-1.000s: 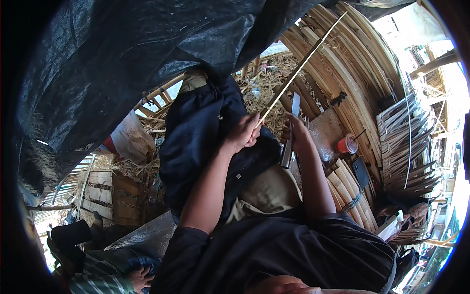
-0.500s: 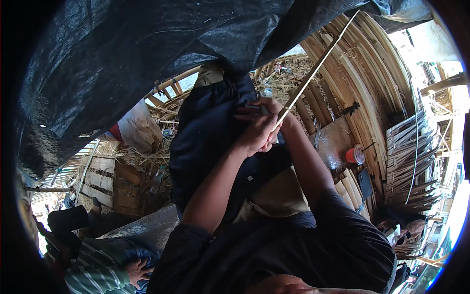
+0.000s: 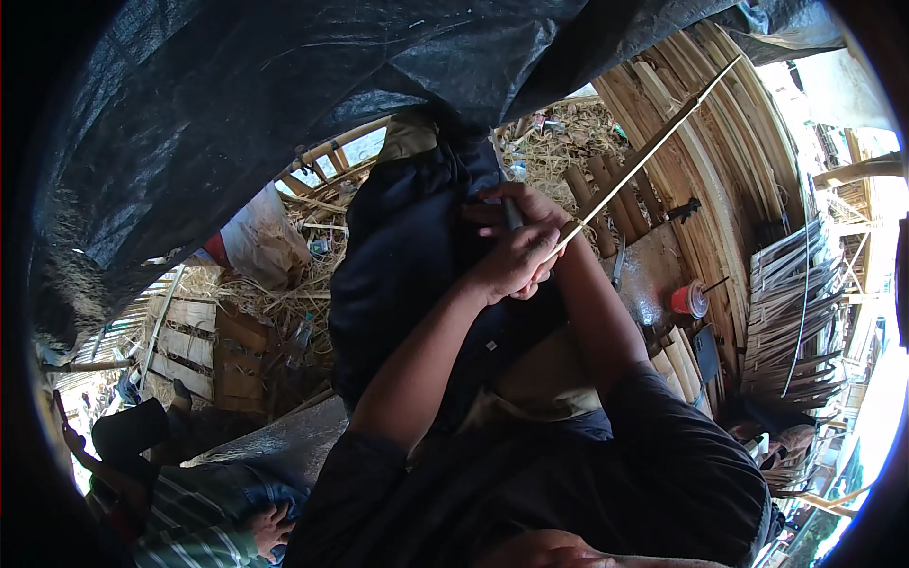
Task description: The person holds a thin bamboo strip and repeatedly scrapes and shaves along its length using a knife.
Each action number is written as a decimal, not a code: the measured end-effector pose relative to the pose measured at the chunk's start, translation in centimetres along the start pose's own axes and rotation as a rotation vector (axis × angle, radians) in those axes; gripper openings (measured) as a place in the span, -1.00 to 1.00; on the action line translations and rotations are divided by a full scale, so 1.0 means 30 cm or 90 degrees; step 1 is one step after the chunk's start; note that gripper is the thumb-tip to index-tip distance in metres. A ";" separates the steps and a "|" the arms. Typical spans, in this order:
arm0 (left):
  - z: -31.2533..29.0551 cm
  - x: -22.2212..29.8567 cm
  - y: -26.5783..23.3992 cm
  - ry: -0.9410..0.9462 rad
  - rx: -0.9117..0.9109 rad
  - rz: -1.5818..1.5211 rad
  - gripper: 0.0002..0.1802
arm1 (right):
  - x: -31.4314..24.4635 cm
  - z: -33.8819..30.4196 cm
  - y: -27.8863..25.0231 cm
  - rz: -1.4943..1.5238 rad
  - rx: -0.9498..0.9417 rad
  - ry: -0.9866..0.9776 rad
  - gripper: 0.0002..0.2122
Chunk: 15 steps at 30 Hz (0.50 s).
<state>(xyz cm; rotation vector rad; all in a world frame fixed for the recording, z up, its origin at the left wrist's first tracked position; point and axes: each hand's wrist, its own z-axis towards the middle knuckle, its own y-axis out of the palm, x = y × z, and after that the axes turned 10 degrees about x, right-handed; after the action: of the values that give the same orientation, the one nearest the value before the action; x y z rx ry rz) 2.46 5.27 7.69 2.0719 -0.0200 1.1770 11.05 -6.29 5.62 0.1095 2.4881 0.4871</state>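
Observation:
Over my lap, my left hand is closed round the lower end of a long thin bamboo strip. The strip slants up to the far right, its tip over the stacked planks. Just beyond, my right hand is crossed close to the left, its fingers bent around a knife. A short grey piece of the knife's blade shows between the hands, while its handle is hidden. Dark blue cloth covers my legs beneath both hands.
Long wooden strips are stacked at the right, near a red cup and another blade. A black tarp hangs across the far side. At lower left, another person's hand rests on their leg. Straw and shavings litter the ground.
The bamboo strip's far tip has swung right and down. Both hands have shifted slightly to the right, and the grey blade has come into sight between them.

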 end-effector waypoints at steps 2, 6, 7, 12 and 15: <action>-0.001 -0.005 0.002 -0.009 -0.016 0.002 -0.63 | -0.005 0.006 -0.039 0.056 0.014 0.002 -0.66; -0.005 -0.006 0.000 -0.009 -0.027 0.001 -0.63 | -0.029 -0.031 -0.187 0.080 0.011 -0.060 -0.64; 0.001 -0.010 0.002 -0.016 -0.026 -0.007 -0.63 | -0.039 -0.046 -0.234 0.083 0.034 -0.089 -0.62; -0.005 0.007 0.001 -0.044 -0.018 -0.021 -0.64 | -0.059 -0.096 -0.376 0.169 0.099 -0.251 -0.54; 0.006 -0.003 0.005 -0.054 -0.002 -0.023 -0.64 | -0.062 -0.145 -0.434 0.235 0.180 -0.307 -0.64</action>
<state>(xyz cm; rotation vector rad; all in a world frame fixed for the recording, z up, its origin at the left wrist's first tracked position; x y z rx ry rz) 2.49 5.04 7.65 2.1095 -0.0237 1.0665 10.51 -20.12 5.12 0.7206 2.0438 0.2139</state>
